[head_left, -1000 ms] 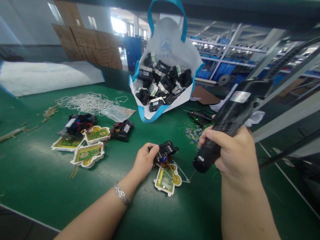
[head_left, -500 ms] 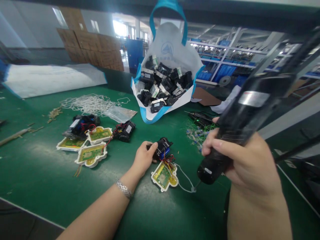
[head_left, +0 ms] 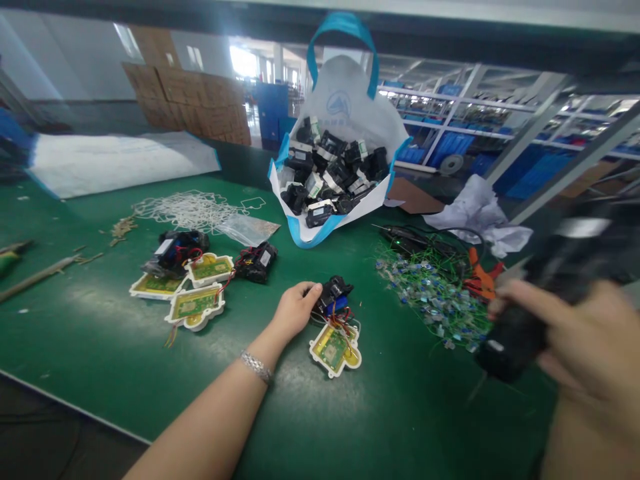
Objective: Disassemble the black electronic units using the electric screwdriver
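My left hand [head_left: 296,308] rests on the green table with its fingers curled against a small black module [head_left: 334,293]. Red and blue wires run from that module to a white-rimmed circuit board [head_left: 335,348] lying just in front of it. My right hand [head_left: 575,340] is blurred at the right edge, closed round a black electric screwdriver [head_left: 545,293] whose tip points down and left, well clear of the board.
A white and blue bag [head_left: 345,100] full of black modules stands behind. Three more boards with black modules [head_left: 195,280] lie at the left. A heap of green wire and small parts [head_left: 435,293] lies right of centre, beside crumpled white paper [head_left: 480,213]. White cords [head_left: 185,207] lie at the back left.
My right hand has swung the screwdriver away to the right, off the board. My left hand stays at the black module, and the view has shifted a little.
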`<action>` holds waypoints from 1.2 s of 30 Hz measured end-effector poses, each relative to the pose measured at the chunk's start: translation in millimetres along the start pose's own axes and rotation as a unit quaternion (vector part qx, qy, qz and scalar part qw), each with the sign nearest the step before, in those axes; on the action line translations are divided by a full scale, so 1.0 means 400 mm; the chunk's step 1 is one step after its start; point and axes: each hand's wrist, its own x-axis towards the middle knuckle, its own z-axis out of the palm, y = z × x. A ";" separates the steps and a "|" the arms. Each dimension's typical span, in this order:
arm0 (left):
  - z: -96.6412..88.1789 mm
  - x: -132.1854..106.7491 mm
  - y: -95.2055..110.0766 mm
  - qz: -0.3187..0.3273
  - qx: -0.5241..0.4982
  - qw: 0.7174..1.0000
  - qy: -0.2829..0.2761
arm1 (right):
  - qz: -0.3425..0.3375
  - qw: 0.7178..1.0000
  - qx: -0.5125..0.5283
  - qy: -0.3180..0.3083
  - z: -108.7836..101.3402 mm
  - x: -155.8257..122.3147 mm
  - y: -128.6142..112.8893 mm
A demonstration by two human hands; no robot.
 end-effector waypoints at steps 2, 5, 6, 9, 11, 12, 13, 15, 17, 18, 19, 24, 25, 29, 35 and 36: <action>-0.009 0.007 -0.004 0.011 0.001 1.000 0.009 | 0.045 0.966 -0.226 -0.119 0.047 -0.008 0.045; -0.032 0.026 -0.015 0.024 -0.002 0.999 0.047 | 0.060 0.845 -0.458 -0.270 0.099 -0.032 0.116; -0.041 0.032 -0.016 0.025 -0.003 0.998 0.065 | 0.061 0.814 -0.494 -0.298 0.109 -0.042 0.132; -0.061 0.035 -0.002 0.029 -0.003 0.992 0.126 | 0.053 0.762 -0.562 -0.316 0.127 -0.074 0.142; -0.062 0.017 0.022 0.040 -0.001 0.987 0.153 | 0.029 0.761 -0.583 -0.282 0.137 -0.095 0.122; -0.059 0.002 0.036 0.052 0.004 0.987 0.151 | 0.003 0.764 -0.588 -0.267 0.145 -0.106 0.108; -0.052 -0.015 0.050 0.078 0.020 0.988 0.131 | -0.031 0.773 -0.579 -0.256 0.154 -0.117 0.095; -0.033 -0.054 0.071 0.175 0.090 0.979 0.042 | -0.098 0.815 -0.507 -0.264 0.178 -0.138 0.074; -0.012 -0.085 0.081 0.291 0.206 0.932 -0.068 | -0.136 0.861 -0.382 -0.306 0.207 -0.158 0.067; -0.004 -0.096 0.082 0.331 0.266 0.899 -0.108 | -0.146 0.875 -0.326 -0.325 0.223 -0.167 0.068; 0.003 -0.103 0.080 0.351 0.318 0.871 -0.129 | -0.152 0.884 -0.285 -0.338 0.239 -0.175 0.072; 0.014 -0.097 0.063 0.358 0.452 0.808 -0.122 | -0.164 0.891 -0.253 -0.340 0.294 -0.205 0.095; 0.013 -0.094 0.062 0.358 0.457 0.805 -0.121 | -0.163 0.891 -0.253 -0.340 0.297 -0.207 0.096; -0.003 -0.095 0.074 0.341 0.374 0.848 -0.159 | -0.137 0.915 -0.160 -0.345 0.281 -0.202 0.088; -0.063 -0.104 0.122 0.241 0.256 0.891 -0.288 | -0.073 0.896 0.105 -0.426 0.226 -0.182 0.082; -0.072 -0.104 0.128 0.237 0.272 0.879 -0.312 | -0.086 0.890 0.094 -0.438 0.222 -0.182 0.082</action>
